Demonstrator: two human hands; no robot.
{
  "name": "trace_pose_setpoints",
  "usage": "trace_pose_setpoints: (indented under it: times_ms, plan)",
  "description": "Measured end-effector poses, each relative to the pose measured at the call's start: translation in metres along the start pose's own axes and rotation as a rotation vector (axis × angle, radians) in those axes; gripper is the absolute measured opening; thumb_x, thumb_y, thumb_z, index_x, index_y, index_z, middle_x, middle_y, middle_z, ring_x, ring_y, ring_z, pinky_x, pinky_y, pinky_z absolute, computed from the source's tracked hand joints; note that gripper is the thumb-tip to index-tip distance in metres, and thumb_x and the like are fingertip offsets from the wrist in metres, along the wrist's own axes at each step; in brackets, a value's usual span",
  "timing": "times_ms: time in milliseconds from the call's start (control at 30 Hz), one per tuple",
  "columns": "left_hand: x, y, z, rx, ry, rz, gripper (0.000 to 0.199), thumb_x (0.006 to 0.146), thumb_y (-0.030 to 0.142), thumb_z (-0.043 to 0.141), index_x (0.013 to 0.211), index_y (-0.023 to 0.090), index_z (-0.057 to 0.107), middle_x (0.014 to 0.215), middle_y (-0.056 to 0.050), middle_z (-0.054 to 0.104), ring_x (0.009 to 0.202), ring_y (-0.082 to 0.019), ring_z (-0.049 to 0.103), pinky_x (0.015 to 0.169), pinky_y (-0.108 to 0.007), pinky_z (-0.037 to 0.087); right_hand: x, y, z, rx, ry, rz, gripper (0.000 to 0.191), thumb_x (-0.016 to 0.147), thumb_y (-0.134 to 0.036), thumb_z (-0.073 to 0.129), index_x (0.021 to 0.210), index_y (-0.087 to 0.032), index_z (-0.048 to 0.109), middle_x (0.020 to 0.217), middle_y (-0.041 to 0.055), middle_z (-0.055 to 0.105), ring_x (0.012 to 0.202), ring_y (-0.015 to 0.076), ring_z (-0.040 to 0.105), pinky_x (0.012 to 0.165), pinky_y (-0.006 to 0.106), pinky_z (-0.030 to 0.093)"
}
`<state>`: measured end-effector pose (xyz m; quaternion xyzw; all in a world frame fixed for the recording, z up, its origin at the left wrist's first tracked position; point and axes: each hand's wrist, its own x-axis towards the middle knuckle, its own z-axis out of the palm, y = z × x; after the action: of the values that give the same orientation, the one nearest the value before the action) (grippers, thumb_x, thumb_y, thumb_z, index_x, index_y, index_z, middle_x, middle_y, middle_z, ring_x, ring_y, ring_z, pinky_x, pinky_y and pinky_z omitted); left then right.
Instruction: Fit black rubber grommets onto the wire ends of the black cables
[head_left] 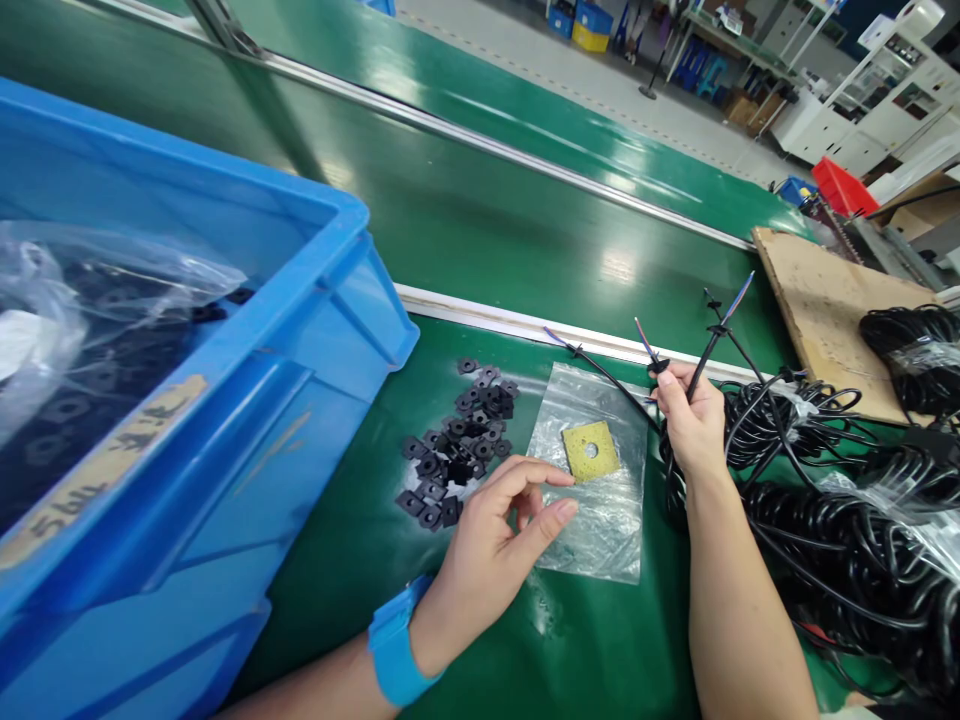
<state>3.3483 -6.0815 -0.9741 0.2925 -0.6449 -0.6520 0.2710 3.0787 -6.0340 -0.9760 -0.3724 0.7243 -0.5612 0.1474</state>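
My left hand point(502, 540), with a blue wristband point(401, 640), hovers between the loose black parts and a yellow sponge. Its thumb and forefinger are apart with nothing between them. The square yellow sponge point(579, 440) has a round hole and lies on a clear plastic bag point(600, 540). Small flat black pieces with holes point(469, 430) are heaped left of the bag. My right hand point(694, 420) is closed around a black cable point(705, 362). Several cable ends near it show thin coloured wires, with black pieces point(658, 365) fitted just below them.
A large blue bin point(300, 420) at left holds black parts in plastic. Coiled black cables point(847, 550) are piled at right, beside a cardboard sheet point(817, 310). A white rail point(480, 315) runs across the green table behind the bag.
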Motion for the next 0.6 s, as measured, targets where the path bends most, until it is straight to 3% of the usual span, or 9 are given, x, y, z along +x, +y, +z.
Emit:
trace_pose_setpoints:
  times_ms: [100,267,400,500,600]
  plan:
    - [0.001,-0.002,0.001,0.000,0.001,0.003,0.018,0.095,0.041,0.066,0.103,0.026,0.071,0.084,-0.001,0.055,0.066,-0.012,0.054,0.059,-0.026,0.045,-0.001,-0.004,0.004,-0.062,-0.031,-0.010,0.035,0.092,-0.052,0.064,0.103,-0.019,0.065,0.070,-0.0027,0.057,0.056,0.0112,0.047,0.055,0.026,0.038]
    - [0.000,-0.003,0.000,-0.005,-0.018,-0.025,0.019,0.095,0.041,0.064,0.104,0.025,0.071,0.084,-0.001,0.054,0.066,-0.013,0.052,0.061,-0.027,0.045,0.003,-0.012,0.018,-0.578,-0.026,-0.111,0.021,0.087,-0.039,0.066,0.093,-0.020,0.065,0.083,0.0027,0.069,0.071,0.0166,0.058,0.072,0.030,0.045]
    - [0.001,0.001,-0.001,-0.013,-0.010,-0.019,0.019,0.095,0.039,0.064,0.102,0.024,0.072,0.084,-0.001,0.054,0.066,-0.013,0.052,0.061,-0.027,0.044,0.014,-0.013,0.033,-0.934,-0.147,-0.136,0.016,0.091,-0.031,0.061,0.093,-0.017,0.068,0.094,0.0101,0.070,0.082,0.0243,0.063,0.079,0.036,0.045]
    - [0.003,0.001,-0.002,-0.021,0.003,-0.009,0.020,0.095,0.040,0.064,0.101,0.023,0.072,0.085,-0.001,0.056,0.068,-0.013,0.053,0.062,-0.027,0.044,0.021,-0.012,0.038,-0.993,-0.205,-0.109,0.015,0.091,-0.029,0.061,0.093,-0.016,0.069,0.103,0.0141,0.071,0.093,0.0295,0.064,0.086,0.040,0.045]
    - [0.007,-0.002,-0.003,-0.041,0.042,-0.029,0.024,0.095,0.042,0.063,0.105,0.022,0.071,0.083,-0.001,0.057,0.069,-0.013,0.053,0.063,-0.028,0.044,0.016,-0.017,0.031,-0.933,-0.209,-0.109,0.016,0.093,-0.031,0.061,0.094,-0.016,0.067,0.100,0.0122,0.071,0.093,0.0283,0.065,0.086,0.039,0.046]
